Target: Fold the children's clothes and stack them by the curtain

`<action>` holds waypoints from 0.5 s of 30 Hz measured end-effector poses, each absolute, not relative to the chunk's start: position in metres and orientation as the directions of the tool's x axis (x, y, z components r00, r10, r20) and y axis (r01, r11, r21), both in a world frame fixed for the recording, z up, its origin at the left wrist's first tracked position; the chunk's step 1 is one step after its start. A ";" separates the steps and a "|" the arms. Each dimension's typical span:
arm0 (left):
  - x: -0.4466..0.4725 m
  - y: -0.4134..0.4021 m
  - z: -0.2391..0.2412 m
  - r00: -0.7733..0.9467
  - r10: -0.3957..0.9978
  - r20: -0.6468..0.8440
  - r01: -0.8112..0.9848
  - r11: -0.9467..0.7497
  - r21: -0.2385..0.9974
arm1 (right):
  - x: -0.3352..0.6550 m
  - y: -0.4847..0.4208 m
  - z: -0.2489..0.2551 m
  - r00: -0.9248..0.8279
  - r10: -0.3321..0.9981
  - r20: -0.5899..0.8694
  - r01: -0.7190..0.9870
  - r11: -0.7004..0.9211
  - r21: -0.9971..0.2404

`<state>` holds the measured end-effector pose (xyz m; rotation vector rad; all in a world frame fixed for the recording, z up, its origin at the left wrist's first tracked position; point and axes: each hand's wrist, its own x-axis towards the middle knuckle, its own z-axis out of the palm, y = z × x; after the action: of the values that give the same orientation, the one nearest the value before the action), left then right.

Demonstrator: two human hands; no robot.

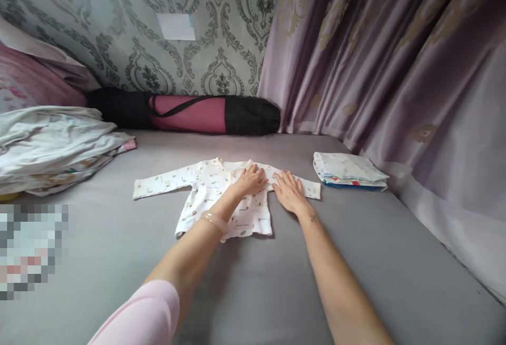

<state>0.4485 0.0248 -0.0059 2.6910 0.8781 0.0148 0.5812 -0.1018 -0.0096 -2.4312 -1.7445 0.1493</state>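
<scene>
A small white long-sleeved baby shirt (209,192) with a fine printed pattern lies spread flat on the grey sheet, its sleeves stretched out to both sides. My left hand (251,179) rests flat on the shirt's upper right chest, fingers extended. On the right sleeve, near the shoulder, my right hand (290,192) lies with its fingers spread, touching the cloth. Neither hand grips the fabric. Part of the shirt's front is hidden under my left hand and forearm.
A stack of folded clothes (350,168) sits to the right by the purple curtain (371,71). Rumpled clothes (55,142) are heaped at the left. A long red and black bag (190,113) lies along the patterned wall. A pixelated patch covers the lower left.
</scene>
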 end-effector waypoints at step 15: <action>0.312 0.082 -0.001 0.700 0.711 0.059 0.657 -0.675 0.337 | 0.576 -0.102 -0.004 0.345 0.936 -0.070 0.914 -0.352 -0.200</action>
<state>0.3125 0.0819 -0.0006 2.6206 1.0817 0.2677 0.5757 -0.1018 -0.0036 -2.4717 -1.7096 0.2607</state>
